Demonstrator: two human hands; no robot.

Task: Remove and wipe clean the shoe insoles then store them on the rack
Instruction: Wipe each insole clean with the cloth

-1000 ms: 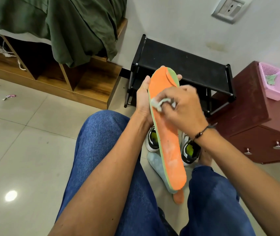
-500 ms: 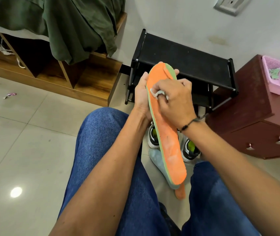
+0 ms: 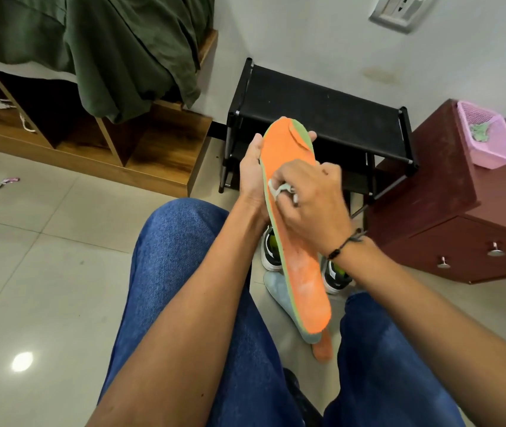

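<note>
At the right edge of the frame I see a pink basket [image 3: 492, 149] on a red cabinet [image 3: 448, 217], holding a crumpled green scrap [image 3: 479, 132]. In the centre, my left hand [image 3: 253, 174] grips the orange insole [image 3: 295, 229] by its edge, and my right hand [image 3: 310, 198] pinches a white wipe [image 3: 278, 189] against it. Behind stands the black rack [image 3: 322, 118]. Below, the insole hides most of two shoes [image 3: 271, 254] and another insole [image 3: 322, 349].
</note>
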